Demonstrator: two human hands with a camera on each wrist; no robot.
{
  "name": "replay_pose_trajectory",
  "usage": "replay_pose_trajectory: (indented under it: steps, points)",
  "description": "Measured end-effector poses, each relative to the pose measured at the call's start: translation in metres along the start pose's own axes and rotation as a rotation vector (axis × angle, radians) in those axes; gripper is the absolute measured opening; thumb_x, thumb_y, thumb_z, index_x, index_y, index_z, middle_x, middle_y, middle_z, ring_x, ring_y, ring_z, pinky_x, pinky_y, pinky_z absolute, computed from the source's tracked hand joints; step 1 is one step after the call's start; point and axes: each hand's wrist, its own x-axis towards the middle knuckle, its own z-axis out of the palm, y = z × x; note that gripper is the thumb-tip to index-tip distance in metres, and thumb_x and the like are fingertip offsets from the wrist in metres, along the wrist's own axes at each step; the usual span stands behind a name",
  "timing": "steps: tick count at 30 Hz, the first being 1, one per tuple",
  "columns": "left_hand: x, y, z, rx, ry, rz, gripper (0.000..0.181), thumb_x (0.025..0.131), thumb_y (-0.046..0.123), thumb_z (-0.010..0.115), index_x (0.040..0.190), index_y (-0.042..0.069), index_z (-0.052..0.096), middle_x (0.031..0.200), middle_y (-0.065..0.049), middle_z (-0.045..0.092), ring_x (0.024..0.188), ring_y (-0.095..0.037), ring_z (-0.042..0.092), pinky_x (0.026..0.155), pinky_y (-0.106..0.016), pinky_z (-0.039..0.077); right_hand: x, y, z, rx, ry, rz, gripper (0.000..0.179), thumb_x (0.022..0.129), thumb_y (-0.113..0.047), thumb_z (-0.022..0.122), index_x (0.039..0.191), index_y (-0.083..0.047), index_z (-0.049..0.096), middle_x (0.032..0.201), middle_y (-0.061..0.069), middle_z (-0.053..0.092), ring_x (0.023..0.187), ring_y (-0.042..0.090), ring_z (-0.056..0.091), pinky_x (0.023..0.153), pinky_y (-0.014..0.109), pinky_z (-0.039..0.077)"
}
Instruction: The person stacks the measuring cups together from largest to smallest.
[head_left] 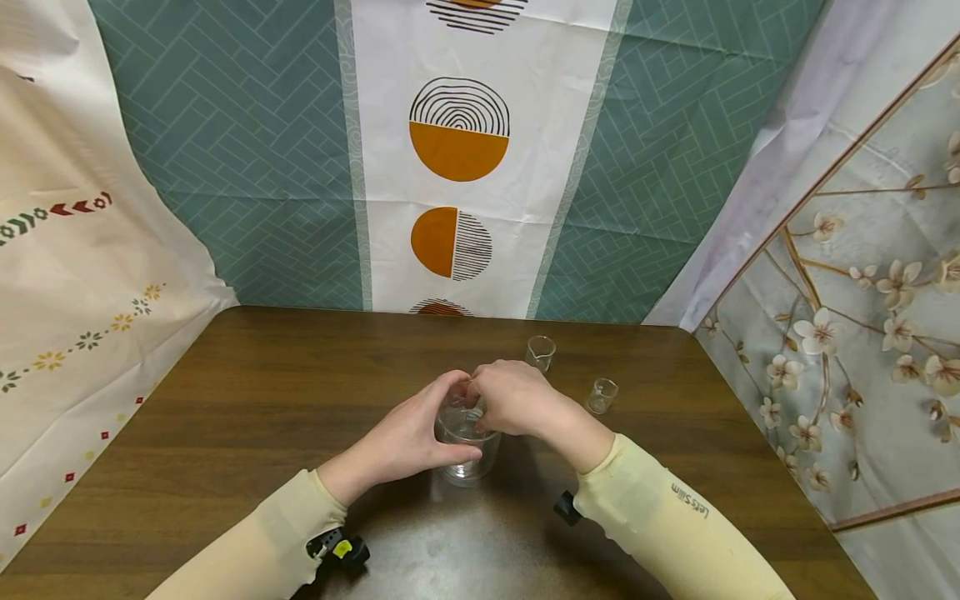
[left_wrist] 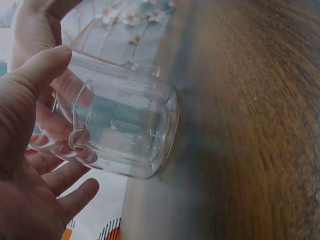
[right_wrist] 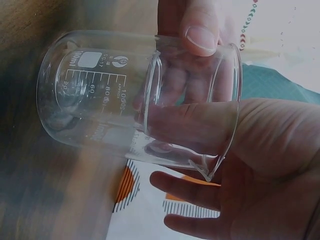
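A large clear glass beaker (head_left: 467, 473) stands upright at the middle of the table. Around its side, near the rim, my left hand (head_left: 408, 433) grips it with the thumb in front and the fingers behind. Inside it sits a smaller glass beaker (right_wrist: 111, 107) with white volume marks, its rim well below the outer one. My right hand (head_left: 517, 404) reaches in through the mouth from above; its thumb and a finger pinch the inner beaker's rim, while other fingers stay outside the large beaker.
Two smaller glass beakers, one taller (head_left: 540, 354) and one shorter (head_left: 602, 397), stand behind and right of the right hand. The brown wooden table (head_left: 247, 400) ends at a patterned cloth (head_left: 457, 250) at the back, with more cloth at both sides.
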Motion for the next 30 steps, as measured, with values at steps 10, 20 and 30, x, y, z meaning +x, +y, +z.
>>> replay_pose_trajectory:
  steps: [10,20,30]
  points:
    - [0.0,0.001,0.0,0.0,-0.009,-0.011,0.093,0.086,0.047,0.097,0.158,0.024,0.044,0.142,0.007,0.061,0.131,-0.015,0.06,0.109,-0.048,0.051,-0.006,0.006,0.004,0.137,0.015,-0.01,0.025,0.089,-0.029,0.094,0.113,-0.024,0.086,0.126,-0.006,0.075,0.117,0.021,0.069,0.093,0.046,0.058]
    - [0.0,0.002,-0.001,-0.006,-0.016,-0.009,0.088,0.086,0.048,0.097,0.154,0.027,0.045,0.138,0.007,0.06,0.128,-0.014,0.059,0.107,-0.048,0.053,-0.018,0.015,0.007,0.254,0.092,-0.053,0.023,0.099,-0.029,0.086,0.122,-0.024,0.083,0.133,-0.007,0.073,0.125,0.019,0.067,0.099,0.048,0.057]
    - [0.001,0.001,-0.002,0.0,-0.021,-0.009,0.09,0.086,0.046,0.097,0.155,0.025,0.044,0.143,0.004,0.061,0.131,-0.017,0.06,0.108,-0.05,0.052,-0.027,0.022,0.013,0.289,0.206,-0.079,0.027,0.102,-0.027,0.083,0.129,-0.02,0.082,0.141,0.002,0.071,0.13,0.025,0.067,0.104,0.053,0.056]
